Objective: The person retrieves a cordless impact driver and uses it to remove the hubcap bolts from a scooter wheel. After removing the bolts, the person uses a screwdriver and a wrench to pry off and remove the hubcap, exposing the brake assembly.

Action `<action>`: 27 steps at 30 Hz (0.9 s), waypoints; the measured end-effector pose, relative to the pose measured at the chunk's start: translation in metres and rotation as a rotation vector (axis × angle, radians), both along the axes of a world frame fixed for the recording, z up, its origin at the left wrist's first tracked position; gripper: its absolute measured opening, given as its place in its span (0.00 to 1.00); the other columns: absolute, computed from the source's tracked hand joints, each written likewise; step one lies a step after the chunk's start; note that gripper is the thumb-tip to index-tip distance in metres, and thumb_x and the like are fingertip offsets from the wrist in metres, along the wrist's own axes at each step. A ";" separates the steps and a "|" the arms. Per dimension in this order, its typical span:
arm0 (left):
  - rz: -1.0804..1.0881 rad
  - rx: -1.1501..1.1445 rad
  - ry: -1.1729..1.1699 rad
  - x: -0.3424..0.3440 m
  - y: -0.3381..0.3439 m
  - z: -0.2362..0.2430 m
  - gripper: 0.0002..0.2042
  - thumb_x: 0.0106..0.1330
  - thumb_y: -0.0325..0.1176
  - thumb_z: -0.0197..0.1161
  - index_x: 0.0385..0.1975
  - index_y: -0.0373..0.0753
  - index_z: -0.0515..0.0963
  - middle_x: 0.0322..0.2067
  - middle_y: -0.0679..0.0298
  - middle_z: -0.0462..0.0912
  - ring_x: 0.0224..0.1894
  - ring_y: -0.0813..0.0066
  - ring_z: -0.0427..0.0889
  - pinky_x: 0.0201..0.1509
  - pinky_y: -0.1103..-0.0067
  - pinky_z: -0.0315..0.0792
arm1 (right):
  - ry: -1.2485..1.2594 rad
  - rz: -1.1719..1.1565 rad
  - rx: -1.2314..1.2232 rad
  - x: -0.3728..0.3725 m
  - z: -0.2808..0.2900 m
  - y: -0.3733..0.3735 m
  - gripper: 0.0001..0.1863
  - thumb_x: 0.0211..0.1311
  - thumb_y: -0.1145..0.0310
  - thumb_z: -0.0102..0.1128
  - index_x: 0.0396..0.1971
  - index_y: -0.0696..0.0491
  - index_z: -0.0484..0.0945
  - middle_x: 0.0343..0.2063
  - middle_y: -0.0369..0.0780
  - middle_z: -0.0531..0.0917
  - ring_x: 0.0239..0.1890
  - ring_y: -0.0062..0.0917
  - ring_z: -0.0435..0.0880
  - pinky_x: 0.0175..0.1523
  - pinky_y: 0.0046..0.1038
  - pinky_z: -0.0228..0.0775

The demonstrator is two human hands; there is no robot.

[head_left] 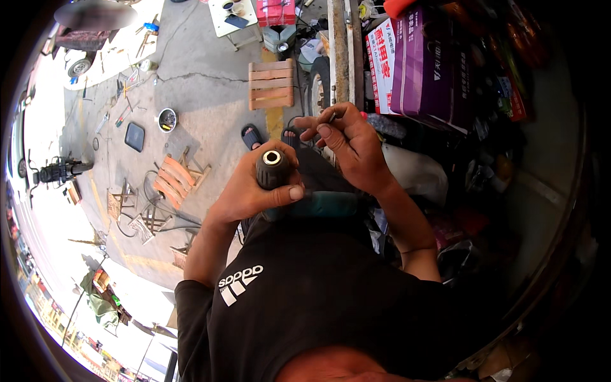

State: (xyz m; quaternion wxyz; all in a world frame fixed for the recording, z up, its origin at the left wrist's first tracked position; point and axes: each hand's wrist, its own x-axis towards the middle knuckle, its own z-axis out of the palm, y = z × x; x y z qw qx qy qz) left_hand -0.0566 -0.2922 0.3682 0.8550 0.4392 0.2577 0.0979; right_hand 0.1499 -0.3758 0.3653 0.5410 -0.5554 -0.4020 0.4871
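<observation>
Gripping the chuck end of a drill (275,170), the left hand (251,188) has its fingers wrapped round the dark collar and the thumb laid across below it; the open chuck mouth faces up at the camera. The drill's teal body (328,205) runs to the right, low over the lap, just above the black shirt (305,305). Just beyond, the right hand (347,143) is raised beside the chuck, thumb and forefinger pinched together on a thin dark bit (332,117), the other fingers curled in. The two hands are near each other but not touching.

Past the hands, two sandalled feet (252,135) rest on the concrete floor (203,95). To the left lie a slatted wooden stool (173,179) tipped on its side, metal frames, loose cable, a small bowl (167,119) and a dark flat pad (134,136). A second wooden stool (272,84) stands upright straight ahead. On the right, crowding close to the right forearm, are purple and white cartons (420,63) stacked over a heap of dark clutter and bags. Farther off, a small white table (232,19) and a red crate (277,11) sit at the top, and a motorbike (57,170) is parked at the far left.
</observation>
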 end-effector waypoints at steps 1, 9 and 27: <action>0.003 0.015 0.029 0.002 -0.001 0.000 0.24 0.54 0.40 0.80 0.41 0.38 0.73 0.28 0.68 0.79 0.34 0.80 0.80 0.40 0.82 0.74 | 0.049 0.002 -0.013 -0.001 0.005 0.000 0.08 0.75 0.72 0.53 0.47 0.60 0.71 0.48 0.45 0.86 0.46 0.22 0.85 0.51 0.24 0.77; -0.077 0.068 0.058 0.018 -0.002 -0.020 0.41 0.60 0.57 0.72 0.62 0.33 0.64 0.38 0.60 0.81 0.41 0.71 0.83 0.48 0.74 0.77 | 0.362 -0.105 -0.015 -0.017 0.013 0.007 0.13 0.72 0.75 0.58 0.52 0.61 0.80 0.47 0.39 0.83 0.47 0.18 0.82 0.54 0.19 0.74; -0.025 0.002 -0.165 0.014 -0.002 -0.027 0.40 0.67 0.63 0.61 0.63 0.33 0.60 0.43 0.59 0.80 0.46 0.72 0.82 0.51 0.77 0.74 | -0.044 -0.110 0.064 -0.023 0.022 0.001 0.11 0.70 0.77 0.59 0.49 0.59 0.83 0.35 0.39 0.85 0.36 0.20 0.84 0.41 0.20 0.75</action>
